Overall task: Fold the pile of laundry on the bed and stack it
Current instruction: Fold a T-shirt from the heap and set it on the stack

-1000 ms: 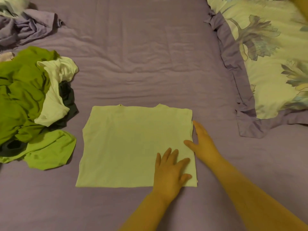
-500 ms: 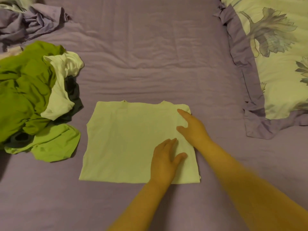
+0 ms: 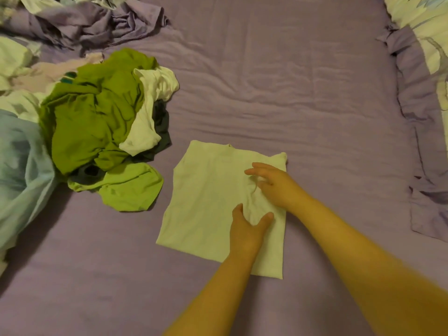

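Observation:
A pale yellow-white shirt [image 3: 208, 204] lies folded into a rectangle on the purple bed sheet [image 3: 278, 98]. My left hand [image 3: 246, 232] is on its lower right part, with a raised fold of cloth lying between thumb and fingers. My right hand [image 3: 275, 184] is on the shirt's upper right part, its fingers curled into a crease of the cloth that runs down toward the left hand. To the left sits the unfolded laundry pile [image 3: 97, 122] of dark green, light green, white and dark grey pieces.
A pale blue cloth [image 3: 21, 170] hangs at the far left edge. Crumpled purple and pale fabric [image 3: 84, 23] lies at the back left. A floral pillow with a purple border [image 3: 421, 93] runs along the right side.
Both hands slid leftward from the shirt's right edge onto the shirt, and cloth now bunches between them. The view has swung left, showing more of the pile.

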A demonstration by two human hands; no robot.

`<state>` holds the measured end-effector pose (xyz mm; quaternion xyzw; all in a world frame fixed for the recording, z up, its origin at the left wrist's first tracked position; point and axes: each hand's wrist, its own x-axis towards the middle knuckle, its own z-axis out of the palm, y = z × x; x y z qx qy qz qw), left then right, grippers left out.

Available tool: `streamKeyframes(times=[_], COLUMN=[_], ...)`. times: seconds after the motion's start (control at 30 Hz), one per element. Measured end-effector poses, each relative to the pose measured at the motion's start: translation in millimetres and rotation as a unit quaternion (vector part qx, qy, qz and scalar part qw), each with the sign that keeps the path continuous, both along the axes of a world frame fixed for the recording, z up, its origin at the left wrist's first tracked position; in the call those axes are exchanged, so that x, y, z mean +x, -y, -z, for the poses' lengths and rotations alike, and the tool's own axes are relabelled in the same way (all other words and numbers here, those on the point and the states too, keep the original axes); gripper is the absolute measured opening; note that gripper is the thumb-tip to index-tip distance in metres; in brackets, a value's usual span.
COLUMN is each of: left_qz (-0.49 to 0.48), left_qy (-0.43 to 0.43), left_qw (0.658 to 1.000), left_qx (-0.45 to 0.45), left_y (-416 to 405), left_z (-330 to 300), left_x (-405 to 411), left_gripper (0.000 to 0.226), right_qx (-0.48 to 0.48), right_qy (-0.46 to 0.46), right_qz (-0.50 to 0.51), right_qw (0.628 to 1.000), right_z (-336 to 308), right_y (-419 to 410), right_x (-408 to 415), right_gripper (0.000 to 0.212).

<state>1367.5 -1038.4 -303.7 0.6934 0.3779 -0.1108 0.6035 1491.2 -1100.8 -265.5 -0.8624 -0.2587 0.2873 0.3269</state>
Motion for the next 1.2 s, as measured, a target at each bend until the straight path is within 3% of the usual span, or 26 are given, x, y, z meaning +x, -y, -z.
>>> streamKeyframes(times=[0.07, 0.2, 0.33, 0.43, 0.5, 0.63, 0.77, 1.03, 1.2], left_qz=[0.033, 0.062, 0.092, 0.106, 0.092, 0.018, -0.038, -0.018, -0.023], left_qy=[-0.008, -0.013, -0.028, 0.01, 0.027, 0.039, 0.029, 0.01, -0.013], left_qw=[0.999, 0.997, 0.995, 0.994, 0.994, 0.996, 0.998, 0.996, 0.988], left_qx=[0.033, 0.054, 0.029, -0.027, -0.054, -0.074, -0.05, 0.092, 0.15], left_y=[-7, -21, -28, -39, -56, -106, -148, -179, -190], left_z=[5, 9, 7, -1, -8, -20, -21, 0, 4], left_x=[1, -11, -28, -37, -41, -48, -55, -70, -72], left_gripper=[0.073, 0.053, 0.061, 0.066, 0.063, 0.047, 0.033, 0.015, 0.008], right_qx=[-0.087, -0.248, -0.314, -0.339, -0.329, -0.201, -0.1, -0.111, -0.095], right_qy=[0.073, 0.122, 0.18, 0.197, 0.183, 0.067, -0.005, 0.161, 0.202], right_qz=[-0.108, -0.317, -0.361, -0.355, -0.33, -0.227, -0.152, -0.103, -0.083], right_qw=[0.988, 0.907, 0.859, 0.849, 0.866, 0.951, 0.983, 0.975, 0.971], right_z=[3, 9, 13, 11, 10, 0, -11, 10, 31], right_y=[1, -17, -31, -37, -41, -52, -83, -153, -172], right_x=[10, 21, 35, 49, 58, 71, 67, 37, 28], right_gripper=[0.044, 0.046, 0.049, 0.044, 0.043, 0.031, 0.022, 0.026, 0.028])
